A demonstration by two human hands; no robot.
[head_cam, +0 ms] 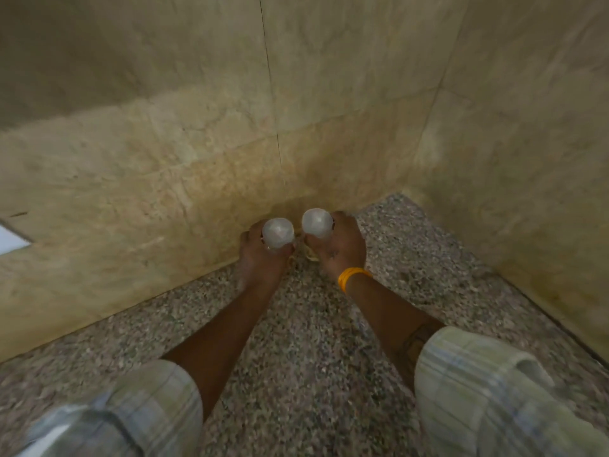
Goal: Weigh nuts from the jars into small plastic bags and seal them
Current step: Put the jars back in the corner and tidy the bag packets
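Note:
Two jars with round translucent white lids stand side by side in the far corner of a speckled granite counter [296,324]. My left hand [260,255] grips the left jar [277,232] just under its lid. My right hand [339,242], with a yellow band at the wrist, grips the right jar [317,222] the same way. The jars' bodies are mostly hidden by my fingers; a pale yellowish content shows between them. The picture is blurred.
Beige marble-like tiled walls [197,143] close the corner behind the jars and along the right side [527,159]. A white patch [10,240] shows at the left edge. My rolled plaid sleeves fill the bottom corners.

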